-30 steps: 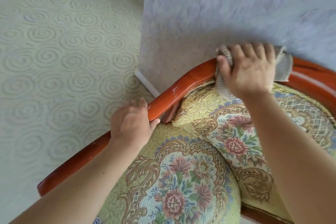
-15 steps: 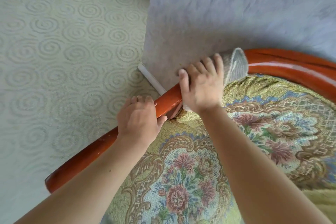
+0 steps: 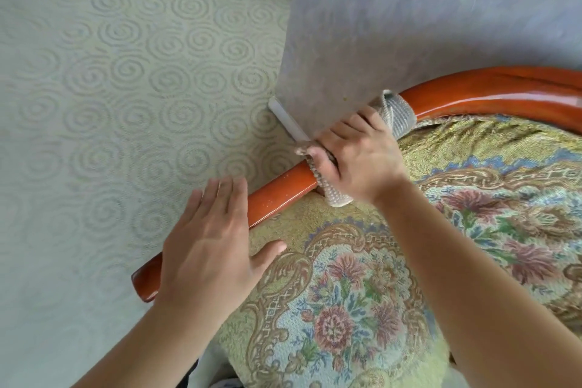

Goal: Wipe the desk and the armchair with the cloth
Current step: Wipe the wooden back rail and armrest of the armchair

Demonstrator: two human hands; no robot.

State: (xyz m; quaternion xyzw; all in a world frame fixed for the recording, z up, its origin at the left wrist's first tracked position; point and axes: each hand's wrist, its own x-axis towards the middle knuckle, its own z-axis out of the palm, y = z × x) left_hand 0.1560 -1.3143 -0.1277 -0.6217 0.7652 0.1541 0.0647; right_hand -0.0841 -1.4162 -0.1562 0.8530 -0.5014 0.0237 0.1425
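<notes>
Right hand [image 3: 362, 157] clenched with fingers curled downward, left hand [image 3: 209, 242] flat, fingers extended, thumb splayed.

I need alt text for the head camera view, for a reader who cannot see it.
A right hand presses a grey cloth around an armchair's curved wooden rail; the open left hand is over the rail's lower end.

So what we've got in the background here: a pale greenish wall covering [image 3: 110, 88] with raised spiral swirls all over it fills the whole left side. Next to it, top right, we see a flat grey-lilac mottled panel [image 3: 425, 16]. A thin white trim strip [image 3: 288, 121] runs along that panel's lower left edge, right where the two surfaces meet.
</notes>
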